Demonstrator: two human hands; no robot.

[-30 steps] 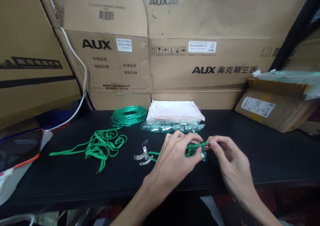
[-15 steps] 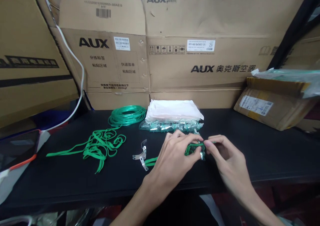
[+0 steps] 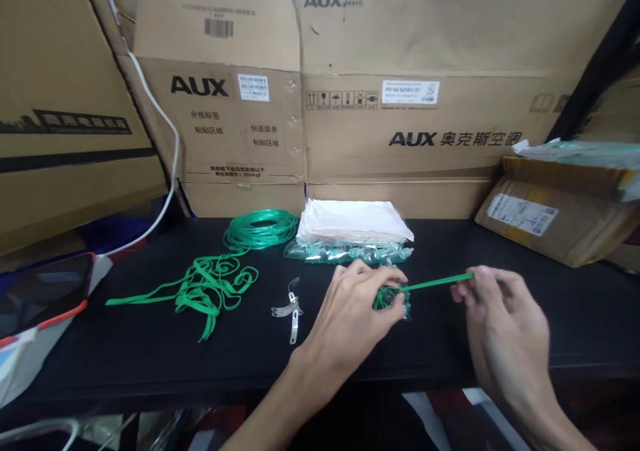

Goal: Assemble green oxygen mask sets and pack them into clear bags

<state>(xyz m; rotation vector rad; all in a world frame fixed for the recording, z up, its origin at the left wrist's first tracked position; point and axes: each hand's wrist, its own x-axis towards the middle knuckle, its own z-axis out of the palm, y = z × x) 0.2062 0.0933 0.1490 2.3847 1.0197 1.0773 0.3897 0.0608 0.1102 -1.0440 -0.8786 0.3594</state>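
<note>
My left hand is closed with thumb and fingers around a looped green strap, and a bit of clear plastic shows at its fingertips. From there a straight length of the strap runs right to my right hand, which pinches its end. Left of my left hand, a few small metal strips lie on the black table, partly over each other. Farther left is a loose tangle of flat green strap. What lies inside my left palm is hidden.
Behind the hands, a stack of white sheets rests on clear-green plastic packs. Beside it lies a coil of green tubing. An open cardboard box stands at the right, a phone at the left. Large cartons wall the back.
My right hand has moved right, drawing a length of green strap out straight. The strap's tail near the metal strips is gone from there, and one strip has turned. My left hand stays put.
</note>
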